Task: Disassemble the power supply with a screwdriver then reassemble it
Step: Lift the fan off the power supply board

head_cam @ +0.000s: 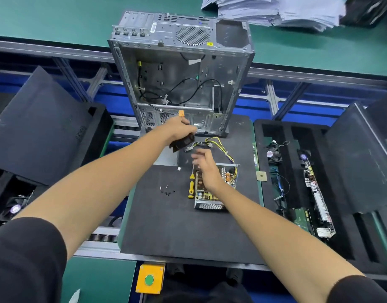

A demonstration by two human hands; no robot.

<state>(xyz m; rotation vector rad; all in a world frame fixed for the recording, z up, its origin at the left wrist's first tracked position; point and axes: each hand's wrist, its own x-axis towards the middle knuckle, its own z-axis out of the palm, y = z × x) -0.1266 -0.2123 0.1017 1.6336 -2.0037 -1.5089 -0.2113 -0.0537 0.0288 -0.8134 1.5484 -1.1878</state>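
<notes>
Hands: left clamped on black fan, right loose-fingered above opened power supply.

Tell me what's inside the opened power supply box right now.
Inside the power supply box: a populated circuit board and coloured wires leading out. The right hand covers its middle.

An open, bare metal computer case stands upright at top centre, loose black cables hanging inside. A stack of papers lies on the green bench at upper right. Black foam trays at right hold small fans and circuit boards. A black panel leans at left. A yellow box with a green button sits at bottom centre.
</notes>
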